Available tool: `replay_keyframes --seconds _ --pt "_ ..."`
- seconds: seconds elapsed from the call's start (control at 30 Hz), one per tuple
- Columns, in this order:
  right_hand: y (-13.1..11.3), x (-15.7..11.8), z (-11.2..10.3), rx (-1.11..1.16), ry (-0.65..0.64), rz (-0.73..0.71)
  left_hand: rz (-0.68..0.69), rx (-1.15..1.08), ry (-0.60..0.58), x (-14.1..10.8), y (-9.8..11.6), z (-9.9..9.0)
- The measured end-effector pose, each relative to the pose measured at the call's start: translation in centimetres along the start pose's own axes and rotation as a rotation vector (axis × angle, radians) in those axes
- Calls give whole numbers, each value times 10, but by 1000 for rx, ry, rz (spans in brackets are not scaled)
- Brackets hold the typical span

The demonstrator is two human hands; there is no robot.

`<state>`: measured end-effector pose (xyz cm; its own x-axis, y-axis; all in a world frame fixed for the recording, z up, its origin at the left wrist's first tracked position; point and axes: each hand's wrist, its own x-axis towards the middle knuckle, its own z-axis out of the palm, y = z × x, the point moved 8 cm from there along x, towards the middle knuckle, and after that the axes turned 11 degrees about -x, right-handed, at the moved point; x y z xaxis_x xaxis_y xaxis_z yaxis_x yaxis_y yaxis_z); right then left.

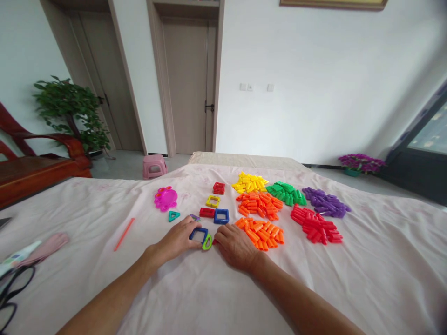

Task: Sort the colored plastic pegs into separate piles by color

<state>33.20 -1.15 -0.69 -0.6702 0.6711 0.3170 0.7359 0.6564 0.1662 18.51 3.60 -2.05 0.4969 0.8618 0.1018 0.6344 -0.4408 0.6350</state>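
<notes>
My left hand [179,239] is closed around a blue square magnetic tile [199,230], thumb and fingers on its edges. A green half-round tile [207,242] touches the blue one at its right side. Close by on the right, my right hand [235,244] has its fingers curled down over a small red piece [215,241], mostly hidden by them. Beyond the hands lie a second blue square tile [221,216], red tiles [207,212], a yellow square tile [213,201] and a red stack [219,188]. A purple piece [194,217] shows behind my left fingers.
Piles of orange [260,204], yellow [249,182], green [286,193], purple [326,202] and red tube pieces [316,224] cover the right. A magenta dish [165,198], teal triangle [173,216], orange stick [124,234] and glasses [17,284] lie left on the pale cloth [167,298].
</notes>
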Motion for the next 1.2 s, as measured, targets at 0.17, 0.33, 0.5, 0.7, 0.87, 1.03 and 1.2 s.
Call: replay_keyframes --seconds 0.17,0.33,0.5,0.7,0.87,1.03,1.2 --pt "3 -3 -6 121 63 42 -41 12 4 -1 3 1" --pt "6 -6 -5 184 81 115 15 52 -5 -4 5 2" --pt "7 -5 1 199 40 190 70 125 16 -4 11 12" --pt "18 -6 0 253 143 227 70 148 52 -4 15 16" --pt "20 -5 0 381 223 213 63 100 61 -4 15 16" --pt "9 4 8 443 112 172 73 30 61 -1 8 16" --pt "12 8 14 451 95 217 73 7 66 1 5 16"
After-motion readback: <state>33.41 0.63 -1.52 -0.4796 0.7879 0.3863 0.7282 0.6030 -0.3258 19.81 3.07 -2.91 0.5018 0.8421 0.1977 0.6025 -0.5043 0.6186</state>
